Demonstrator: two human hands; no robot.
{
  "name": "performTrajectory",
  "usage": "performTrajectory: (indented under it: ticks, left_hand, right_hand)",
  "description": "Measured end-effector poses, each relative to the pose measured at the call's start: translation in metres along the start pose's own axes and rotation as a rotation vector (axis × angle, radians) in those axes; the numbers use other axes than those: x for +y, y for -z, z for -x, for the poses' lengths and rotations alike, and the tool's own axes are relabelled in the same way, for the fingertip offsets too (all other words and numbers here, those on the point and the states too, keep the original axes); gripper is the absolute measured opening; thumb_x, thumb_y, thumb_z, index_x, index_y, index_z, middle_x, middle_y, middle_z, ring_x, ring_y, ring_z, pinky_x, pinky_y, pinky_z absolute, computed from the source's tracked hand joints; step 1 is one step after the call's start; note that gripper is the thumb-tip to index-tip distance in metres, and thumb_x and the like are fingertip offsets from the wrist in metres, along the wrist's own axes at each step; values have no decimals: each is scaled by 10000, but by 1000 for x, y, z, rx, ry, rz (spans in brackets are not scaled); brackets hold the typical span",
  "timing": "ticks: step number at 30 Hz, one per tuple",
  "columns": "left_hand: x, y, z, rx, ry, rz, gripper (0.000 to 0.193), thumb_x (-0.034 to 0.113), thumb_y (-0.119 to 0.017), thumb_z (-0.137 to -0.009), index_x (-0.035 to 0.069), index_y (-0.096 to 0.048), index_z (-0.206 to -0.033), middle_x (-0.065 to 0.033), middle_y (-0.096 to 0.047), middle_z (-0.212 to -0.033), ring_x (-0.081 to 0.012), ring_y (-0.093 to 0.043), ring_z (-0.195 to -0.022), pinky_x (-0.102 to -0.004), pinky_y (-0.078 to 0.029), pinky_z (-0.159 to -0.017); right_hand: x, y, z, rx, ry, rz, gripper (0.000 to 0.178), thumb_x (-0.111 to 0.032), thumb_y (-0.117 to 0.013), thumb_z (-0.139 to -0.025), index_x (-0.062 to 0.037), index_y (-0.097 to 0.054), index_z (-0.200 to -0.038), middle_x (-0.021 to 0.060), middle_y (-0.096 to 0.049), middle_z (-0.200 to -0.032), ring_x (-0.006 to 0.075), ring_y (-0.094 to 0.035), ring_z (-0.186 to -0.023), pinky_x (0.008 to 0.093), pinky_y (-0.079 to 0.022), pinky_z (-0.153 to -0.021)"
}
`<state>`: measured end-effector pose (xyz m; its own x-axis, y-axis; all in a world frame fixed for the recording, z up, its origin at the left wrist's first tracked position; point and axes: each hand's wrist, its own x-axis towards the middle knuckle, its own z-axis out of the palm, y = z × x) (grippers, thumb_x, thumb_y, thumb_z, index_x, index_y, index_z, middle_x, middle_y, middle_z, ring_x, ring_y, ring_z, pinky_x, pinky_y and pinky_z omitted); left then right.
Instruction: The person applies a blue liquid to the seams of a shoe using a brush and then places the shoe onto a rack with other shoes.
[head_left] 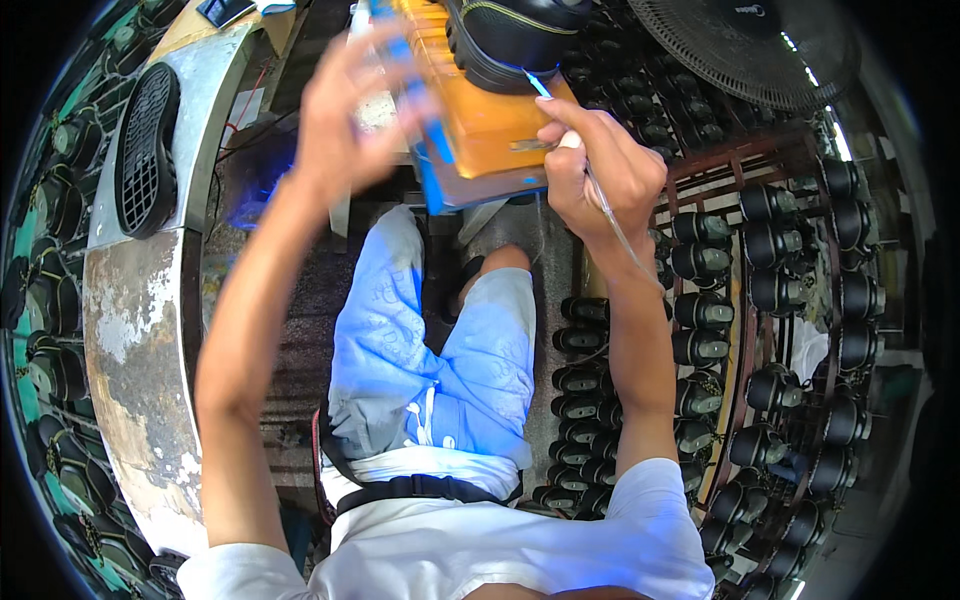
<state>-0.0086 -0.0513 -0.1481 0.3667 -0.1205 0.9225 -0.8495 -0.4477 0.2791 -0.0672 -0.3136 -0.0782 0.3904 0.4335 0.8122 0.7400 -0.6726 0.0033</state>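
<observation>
A black boot [520, 42] with yellow stitching stands at the top middle on an orange, glossy box-like stand [480, 125] with blue edges. My right hand [605, 175] is closed round a slim pen-like tool [538, 84]. Its pale tip meets or nearly meets the boot's lower edge, where the upper joins the sole; a thin light cord or tube trails from the hand along my forearm. My left hand [350, 115] hovers by the stand's left side, blurred by motion. Its fingers look spread, with nothing visible in them.
A black shoe sole [148, 150] lies on a worn metal-topped bench [140, 330] to the left. Racks [735, 390] with many black shoes fill the right side; more line the far left. At the upper right is a fan [745, 40]. A phone [226, 10] rests at the upper left.
</observation>
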Motion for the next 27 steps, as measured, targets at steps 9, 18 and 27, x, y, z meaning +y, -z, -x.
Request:
performTrajectory:
  ticks: [9, 18, 27]
  left_hand:
    - [0, 60, 59, 91, 226, -138, 123, 68, -701, -972, 60, -812, -1023, -94, -778, -1240, -280, -672, -1239, -451, -411, -1165]
    - [-35, 58, 26, 1, 669, -158, 716, 618, -332, -1110, 61, -673, -1405, -197, -584, -1525, -380, -559, -1403, -424, -415, -1169]
    - [-55, 49, 18, -28, 638, -295, 469, 370, -404, -1142, 70, -677, -1377, -180, -668, -1373, -368, -623, -1298, -430, -462, -1112]
  right_hand:
    - [-22, -45, -23, 54, -6, -161, 305, 14, -555, -863, 10, -773, -1077, 108, -747, -793, 206, -736, -691, 305, -590, -637]
    - [5, -94, -38, 185, -56, -74, 261, 11, -615, -872, -26, -783, -1068, 137, -719, -790, 254, -718, -687, 323, -567, -653]
    - [29, -73, -26, 226, -145, 34, 262, -21, -609, -869, -48, -794, -1053, 148, -759, -847, 277, -753, -745, 342, -585, -685]
